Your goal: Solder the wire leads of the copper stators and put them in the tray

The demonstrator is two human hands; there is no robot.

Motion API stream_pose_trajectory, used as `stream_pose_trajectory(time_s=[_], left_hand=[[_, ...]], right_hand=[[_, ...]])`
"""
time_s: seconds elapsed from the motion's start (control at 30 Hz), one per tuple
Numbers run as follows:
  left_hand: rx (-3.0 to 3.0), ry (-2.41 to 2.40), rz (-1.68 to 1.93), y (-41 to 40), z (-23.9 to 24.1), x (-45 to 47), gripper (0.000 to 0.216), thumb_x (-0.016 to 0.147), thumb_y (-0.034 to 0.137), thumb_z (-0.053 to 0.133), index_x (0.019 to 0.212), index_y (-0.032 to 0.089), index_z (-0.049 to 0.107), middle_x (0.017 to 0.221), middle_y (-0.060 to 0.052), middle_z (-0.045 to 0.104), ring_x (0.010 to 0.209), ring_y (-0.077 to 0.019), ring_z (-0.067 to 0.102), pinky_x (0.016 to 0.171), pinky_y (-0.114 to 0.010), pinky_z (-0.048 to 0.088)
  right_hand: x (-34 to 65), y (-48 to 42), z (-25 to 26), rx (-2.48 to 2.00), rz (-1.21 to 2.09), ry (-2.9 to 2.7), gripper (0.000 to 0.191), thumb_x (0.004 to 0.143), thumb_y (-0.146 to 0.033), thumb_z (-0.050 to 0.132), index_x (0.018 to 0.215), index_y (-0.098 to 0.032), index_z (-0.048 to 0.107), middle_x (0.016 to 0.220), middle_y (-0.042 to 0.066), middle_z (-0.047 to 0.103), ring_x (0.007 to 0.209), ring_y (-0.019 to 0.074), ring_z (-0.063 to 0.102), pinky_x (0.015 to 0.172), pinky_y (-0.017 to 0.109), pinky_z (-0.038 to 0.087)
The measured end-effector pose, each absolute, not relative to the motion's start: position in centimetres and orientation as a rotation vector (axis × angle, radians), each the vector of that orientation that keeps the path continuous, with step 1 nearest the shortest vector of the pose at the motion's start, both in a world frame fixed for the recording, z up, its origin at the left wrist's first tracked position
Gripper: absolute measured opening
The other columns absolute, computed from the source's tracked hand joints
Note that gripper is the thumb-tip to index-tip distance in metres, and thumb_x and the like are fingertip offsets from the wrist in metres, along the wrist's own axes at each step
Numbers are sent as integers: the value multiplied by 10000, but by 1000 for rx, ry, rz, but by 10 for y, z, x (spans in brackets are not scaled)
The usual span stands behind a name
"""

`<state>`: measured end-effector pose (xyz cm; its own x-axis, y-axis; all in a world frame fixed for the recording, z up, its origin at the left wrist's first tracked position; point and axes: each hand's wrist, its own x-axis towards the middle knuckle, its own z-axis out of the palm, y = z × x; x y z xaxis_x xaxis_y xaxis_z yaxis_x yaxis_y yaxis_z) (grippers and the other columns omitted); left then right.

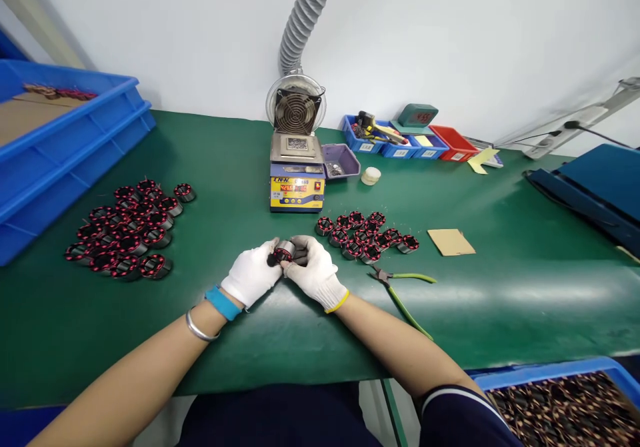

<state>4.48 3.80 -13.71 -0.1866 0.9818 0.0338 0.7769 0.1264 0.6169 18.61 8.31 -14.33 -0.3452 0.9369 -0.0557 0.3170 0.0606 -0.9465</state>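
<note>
Both of my hands wear white gloves and meet around one motor stator (pixel 285 252), a metal ring with dark insides and red wire. My left hand (pixel 254 272) grips its left side, and my right hand (pixel 314 270) has fingers and thumb on its right side. In front of them stands a yellow and blue solder pot (pixel 297 187) with a lit red display. A group of stators (pixel 367 235) lies to the right of my hands, and a larger group (pixel 127 230) lies to the left. Green-handled cutting pliers (pixel 400 287) lie spread near my right forearm.
Blue crates (pixel 75 140) are stacked at the left. Beside the pot are a purple tray (pixel 345 157) and a round whitish sponge (pixel 371 176). Small blue bins (pixel 367 144), a red bin (pixel 453 142) and a cardboard square (pixel 451 242) sit further right. A crate of parts (pixel 565 407) is at lower right.
</note>
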Motion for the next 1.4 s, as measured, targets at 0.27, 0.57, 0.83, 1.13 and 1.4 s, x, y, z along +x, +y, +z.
stream_pose_trajectory(time_s=[0.27, 0.57, 0.83, 1.13, 1.4], left_hand=[[1238, 1409, 830, 27, -117, 26, 199, 711, 360, 603, 622, 184, 577, 479, 15, 566, 411, -113, 471, 427, -231, 374], [1011, 1423, 1310, 27, -110, 4, 421, 784, 591, 518, 769, 172, 557, 525, 11, 551, 400, -101, 446, 381, -222, 312], [1426, 1631, 1032, 23, -119, 36, 266, 799, 430, 538, 682, 194, 576, 637, -2, 594, 616, -149, 531, 610, -275, 424], [795, 1052, 1416, 18, -98, 6, 324, 715, 458, 651, 595, 194, 507, 503, 34, 495, 371, -79, 376, 381, -233, 261], [921, 1394, 1247, 36, -132, 26, 376, 770, 529, 568, 815, 155, 569, 644, -15, 610, 504, -115, 519, 474, -243, 412]], right_hand=[[188, 87, -149, -1227, 1338, -1697, 467, 609, -269, 698, 1051, -189, 573, 910, 43, 683, 754, 157, 664, 701, 311, 580], [190, 86, -142, -1254, 1338, -1613, 473, 606, -283, 700, 1050, -180, 574, 870, 40, 675, 708, 145, 641, 646, 289, 571], [189, 83, -139, -1272, 1261, -1712, 473, 608, -266, 712, 1056, -185, 581, 906, 47, 684, 731, 152, 654, 696, 305, 579], [191, 84, -125, -1268, 1339, -1593, 461, 625, -281, 703, 1055, -184, 569, 849, 43, 675, 698, 160, 650, 616, 298, 579], [184, 160, -76, -1187, 730, -1999, 390, 758, -299, 574, 1132, -192, 553, 976, 48, 664, 863, 181, 659, 778, 365, 558]])
